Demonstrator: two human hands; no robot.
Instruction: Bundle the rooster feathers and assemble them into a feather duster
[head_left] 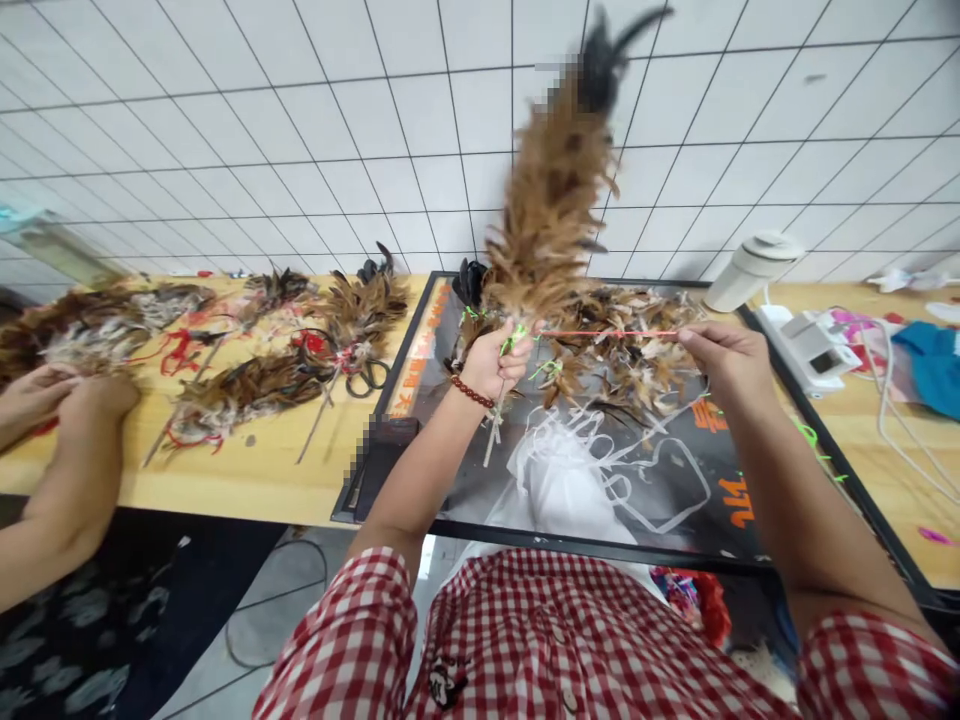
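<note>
My left hand is closed round the thin stick of a tall brown feather duster, which stands upright with dark feathers at its top. A red string runs taut from the duster's base to my right hand, which pinches its end. Loose brown feathers lie in a heap on the dark printed board between my hands. A beaded bracelet is on my left wrist.
At the left, another person's hands work on feathers. Finished feather bundles and scissors lie on the wooden table. A white cup, a white box and cables sit at the right.
</note>
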